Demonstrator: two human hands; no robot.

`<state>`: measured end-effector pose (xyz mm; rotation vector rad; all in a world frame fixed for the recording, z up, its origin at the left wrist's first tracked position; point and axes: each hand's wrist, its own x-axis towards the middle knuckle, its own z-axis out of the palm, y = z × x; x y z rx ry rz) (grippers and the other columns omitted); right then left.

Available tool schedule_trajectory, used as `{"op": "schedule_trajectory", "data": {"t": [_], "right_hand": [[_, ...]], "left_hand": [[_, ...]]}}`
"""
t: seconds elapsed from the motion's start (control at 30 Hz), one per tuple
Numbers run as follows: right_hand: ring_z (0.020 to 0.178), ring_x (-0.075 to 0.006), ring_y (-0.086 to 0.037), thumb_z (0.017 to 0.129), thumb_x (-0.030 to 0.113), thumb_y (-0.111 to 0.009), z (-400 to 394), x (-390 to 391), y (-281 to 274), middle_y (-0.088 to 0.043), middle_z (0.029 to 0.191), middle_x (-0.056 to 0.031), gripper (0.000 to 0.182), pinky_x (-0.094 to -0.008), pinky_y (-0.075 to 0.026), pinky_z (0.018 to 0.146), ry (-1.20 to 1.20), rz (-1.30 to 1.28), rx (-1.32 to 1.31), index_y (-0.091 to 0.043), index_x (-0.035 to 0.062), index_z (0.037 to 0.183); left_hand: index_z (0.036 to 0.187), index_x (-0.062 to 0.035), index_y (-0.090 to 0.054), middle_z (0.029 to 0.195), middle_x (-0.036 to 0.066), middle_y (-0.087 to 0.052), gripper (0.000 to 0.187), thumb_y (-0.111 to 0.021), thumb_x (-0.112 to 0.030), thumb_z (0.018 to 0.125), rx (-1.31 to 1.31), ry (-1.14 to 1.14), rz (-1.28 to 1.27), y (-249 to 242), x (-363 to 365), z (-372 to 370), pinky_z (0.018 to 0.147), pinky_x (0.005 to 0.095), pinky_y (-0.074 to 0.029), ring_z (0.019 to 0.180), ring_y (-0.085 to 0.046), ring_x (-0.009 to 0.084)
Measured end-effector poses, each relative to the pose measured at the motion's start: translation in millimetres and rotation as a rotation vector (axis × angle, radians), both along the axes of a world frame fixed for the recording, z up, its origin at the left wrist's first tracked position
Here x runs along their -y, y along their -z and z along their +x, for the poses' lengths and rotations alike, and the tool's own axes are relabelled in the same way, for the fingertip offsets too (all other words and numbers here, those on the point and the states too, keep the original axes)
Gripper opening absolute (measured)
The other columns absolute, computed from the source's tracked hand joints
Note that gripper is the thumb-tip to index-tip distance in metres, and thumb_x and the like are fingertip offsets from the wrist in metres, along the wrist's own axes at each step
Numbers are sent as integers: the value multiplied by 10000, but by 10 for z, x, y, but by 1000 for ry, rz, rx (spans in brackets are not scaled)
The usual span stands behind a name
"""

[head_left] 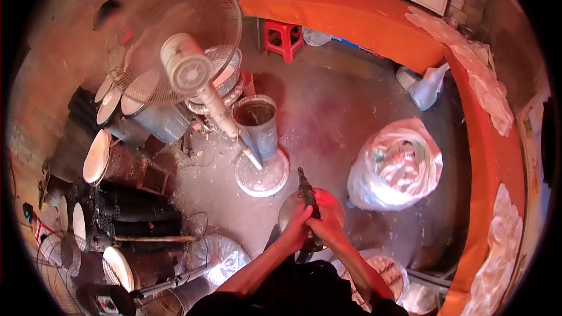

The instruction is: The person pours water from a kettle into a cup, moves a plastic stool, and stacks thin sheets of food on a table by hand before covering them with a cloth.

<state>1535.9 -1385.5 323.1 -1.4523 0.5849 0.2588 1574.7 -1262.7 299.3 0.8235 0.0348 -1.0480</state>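
Low in the middle of the head view, my left hand [298, 227] and my right hand [328, 224] are close together, wrapped round a dark elongated tool [308, 192]. The tool's narrow tip points away from me. Under the hands is a round, shiny, pale metal piece [335, 200]; whether the tool touches it cannot be made out. The fingers of both hands are closed on the tool's body, and its lower end is hidden by the hands.
A standing fan [188, 65] rises at the upper left beside a grey bucket [261, 134]. A full white plastic bag [398, 167] stands on the right. An orange-covered table [351, 20] curves round the back and right, with a red stool [283, 38] beneath.
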Motion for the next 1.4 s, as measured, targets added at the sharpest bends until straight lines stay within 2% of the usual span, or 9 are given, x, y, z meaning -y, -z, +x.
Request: {"op": "schedule_trajectory", "data": {"t": [0.13,0.2,0.33,0.47,0.53,0.63,1.0,1.23,1.4], "right_hand": [[918,-248,-636,735,51,-566,969,701,61,-626,971,-130,493,-335,-539,698,-9,-1,27,-539,17,1226],[1028,-205,-594,744,51,-551,1549,1084,122,-601,1035,-102,512,-318,-499,822,-115,-814,733,-520,36,1255],[1101,-159,-538,733,57,-542,2299,1575,79,-556,1143,-65,499,-278,-431,909,18,123,446,-538,30,1231],[948,-163,-580,774,32,-529,3231,2177,13,-612,1004,-62,454,-294,-477,796,74,82,516,-573,6,1225],[1134,-233,-546,772,57,-526,3719,2511,141,-572,1176,-115,483,-332,-418,972,6,-101,434,-526,12,1253],[1035,-166,-554,753,9,-534,4517,2920,215,-588,1095,-66,501,-297,-450,889,49,-111,363,-558,18,1254],[1137,-314,-579,820,53,-521,7233,4148,-429,-594,1174,-194,474,-389,-450,959,-183,-381,469,-482,-9,1288],[1163,-345,-545,756,1,-535,8634,4582,-73,-541,1234,-222,632,-400,-449,954,-224,-343,341,-384,-11,1369],[1167,-410,-532,757,-26,-532,9673,4778,-158,-549,1203,-264,651,-438,-435,966,-324,-554,499,-346,-20,1381]], "left_hand": [[1449,-157,-351,1313,5,-528,524,-524,-341,989,24,-84,-78,-109,754,935,1004,336,-416,1221,-507,155],[1403,-141,-414,1263,14,-537,473,-573,-282,979,20,-185,-70,-60,1198,1452,964,327,-448,1165,-522,155],[1367,-115,-446,1236,11,-549,423,-574,-229,980,-66,-82,-26,-204,1698,2396,951,308,-455,1137,-534,142],[1343,-110,-465,1210,14,-555,396,-581,-201,975,10,-114,-72,-258,2340,3406,936,302,-460,1120,-539,138],[1342,-106,-464,1210,19,-551,410,-599,-191,964,42,-124,-74,-184,2650,3934,940,305,-458,1120,-538,137],[1347,-106,-463,1219,21,-546,416,-600,-188,963,27,-149,-67,-25,3114,4681,958,311,-448,1124,-537,139],[1344,-122,-453,1230,22,-579,373,-550,-143,985,-15,-336,-24,-463,4312,7176,977,328,-458,1132,-563,159],[1412,-114,-433,1240,30,-582,465,-545,-72,963,-5,-323,33,-343,4741,8659,966,323,-465,1123,-569,170],[1265,-99,-520,1138,35,-604,339,-553,-27,935,-56,-406,26,-441,4865,9661,887,311,-495,1026,-602,164]]}}
